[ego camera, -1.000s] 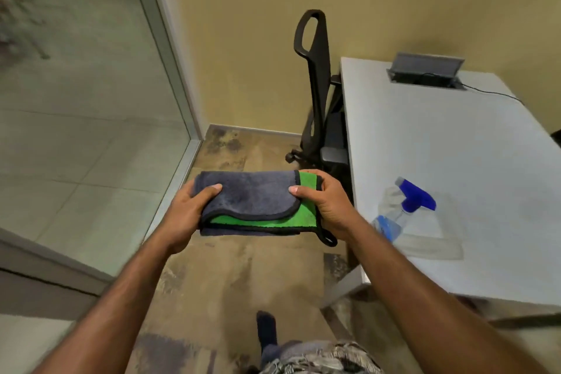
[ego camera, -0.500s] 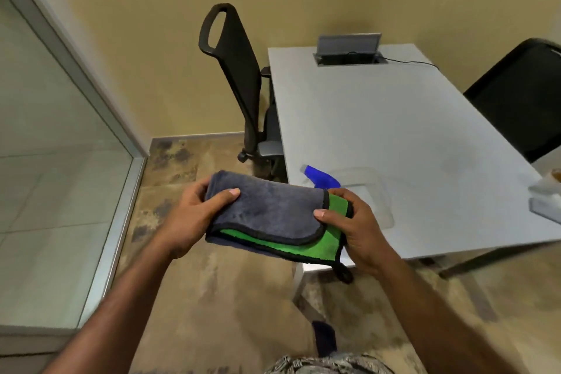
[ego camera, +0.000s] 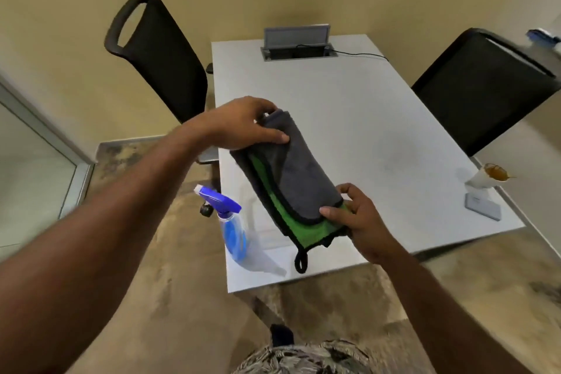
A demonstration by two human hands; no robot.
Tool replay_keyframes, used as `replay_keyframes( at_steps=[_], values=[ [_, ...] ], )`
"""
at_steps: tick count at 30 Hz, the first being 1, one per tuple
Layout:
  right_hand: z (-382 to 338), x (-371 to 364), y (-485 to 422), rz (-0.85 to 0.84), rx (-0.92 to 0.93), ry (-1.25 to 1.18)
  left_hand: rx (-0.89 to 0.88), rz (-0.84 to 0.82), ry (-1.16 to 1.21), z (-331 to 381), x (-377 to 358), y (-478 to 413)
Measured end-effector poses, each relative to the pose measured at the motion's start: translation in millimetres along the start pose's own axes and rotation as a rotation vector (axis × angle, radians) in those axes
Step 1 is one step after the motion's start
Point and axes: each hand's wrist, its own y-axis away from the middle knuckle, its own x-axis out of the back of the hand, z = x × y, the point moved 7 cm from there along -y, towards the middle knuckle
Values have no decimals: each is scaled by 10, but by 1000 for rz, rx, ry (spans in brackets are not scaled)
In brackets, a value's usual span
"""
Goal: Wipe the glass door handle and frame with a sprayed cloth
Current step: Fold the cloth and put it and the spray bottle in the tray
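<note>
A folded grey and green cloth (ego camera: 299, 182) with a black hem and loop is held over the white table (ego camera: 364, 130). My left hand (ego camera: 239, 126) grips its far end and my right hand (ego camera: 359, 220) pinches its near green corner. A clear spray bottle (ego camera: 235, 234) with a blue trigger head and blue liquid lies on the table's near left corner, just left of the cloth. The glass door's metal frame (ego camera: 45, 130) shows at the far left edge; no handle is visible.
Two black office chairs flank the table, one on the left (ego camera: 164, 61) and one on the right (ego camera: 485, 88). A grey cable box (ego camera: 297, 42) sits at the table's far end. A cup (ego camera: 488, 177) and a small grey block (ego camera: 482, 209) stand near the right edge.
The view swung right from the glass door to the table. Both hands carried the cloth over the tabletop and turned it lengthwise; the spray bottle now lies left of it.
</note>
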Motion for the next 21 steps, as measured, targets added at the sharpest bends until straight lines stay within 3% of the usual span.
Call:
replay_keyframes(
  at_steps=[5,12,17,21],
  values=[
    [370,208,-256,160,-105,71,41,-134,-273,-32,-561,-915],
    [819,354,-688,262,-273,157,137,-173,-306,-471,-1312,-1476],
    [1000,540,-907,291,-294,419,209,-169,-303,-813,-1778,-1647],
    [1058,599,-1028,224,-253,880,206,-143,-297,-948,-2015,-1699]
  ],
)
